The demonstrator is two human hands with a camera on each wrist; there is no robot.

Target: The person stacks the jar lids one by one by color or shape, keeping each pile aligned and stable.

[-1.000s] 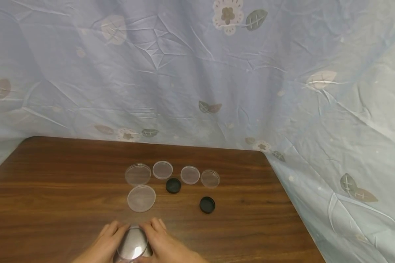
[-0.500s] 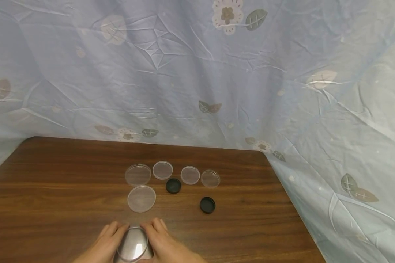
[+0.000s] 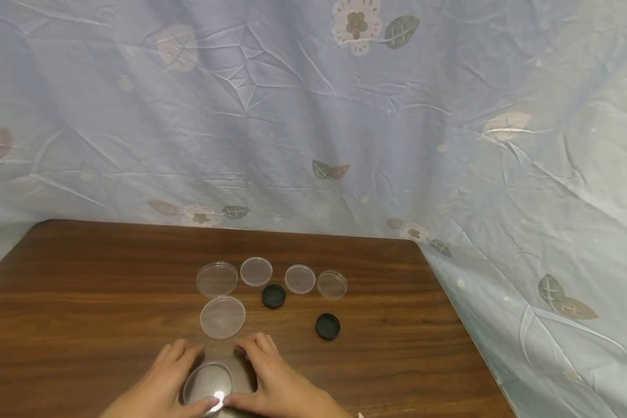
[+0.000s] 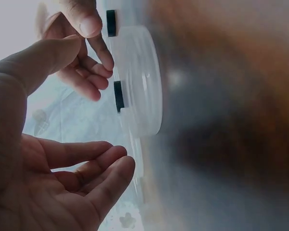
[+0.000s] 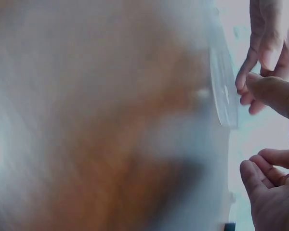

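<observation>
A clear round lidded dish [image 3: 208, 380], like a petri dish, lies low at the front of the table, between the two hands. My left hand [image 3: 162, 380] curves loosely along its left side, thumb overlapping the near rim in the head view. On the other side my right hand [image 3: 279, 380] arches with fingers apart from the dish and thumb tip close to the near rim. Neither hand grips it. In the left wrist view the dish [image 4: 142, 82] appears edge-on, with relaxed fingers beside it; the right wrist view shows the dish [image 5: 223, 89] near both hands' fingertips.
Beyond the hands lies a large clear disc [image 3: 222, 317], with another clear dish [image 3: 217, 279] behind it. Smaller clear dishes [image 3: 300, 279] stand in a row to the right. Two black round caps [image 3: 274, 296] sit among them. A patterned curtain [image 3: 292, 116] hangs behind the wooden table [image 3: 110, 302].
Both hands have loosened from the dish and spread, the right one moving away to the right. The dish has shifted slightly left and toward the near edge. The other dishes and caps stay put.
</observation>
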